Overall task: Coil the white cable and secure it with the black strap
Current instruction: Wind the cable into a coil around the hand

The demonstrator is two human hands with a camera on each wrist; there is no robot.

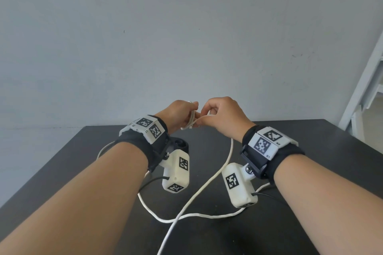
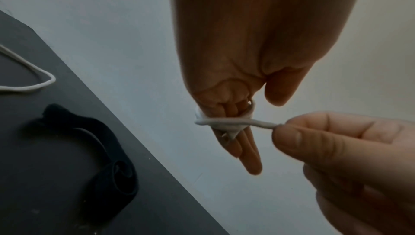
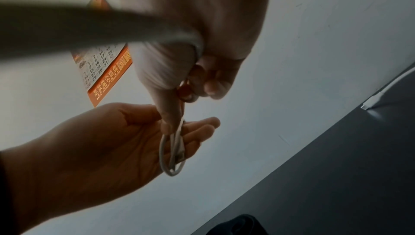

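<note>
The white cable (image 1: 207, 182) runs from the black table (image 1: 310, 151) up to my hands, which are raised over the far edge. A few loops of it (image 2: 224, 123) lie round the straight fingers of my left hand (image 1: 182, 113), with the thumb held apart. My right hand (image 1: 202, 119) pinches the cable (image 2: 265, 125) just beside those loops, between thumb and forefinger. In the right wrist view the loops (image 3: 172, 151) hang across the left palm. The black strap (image 2: 89, 150) lies curled on the table below the left hand, held by neither hand.
Slack cable (image 1: 192, 215) crosses itself on the table near me, and another bend (image 2: 33, 82) lies by the strap. The cable's plug end (image 3: 370, 104) rests near the far table edge. A grey wall with a calendar (image 3: 105, 64) stands behind.
</note>
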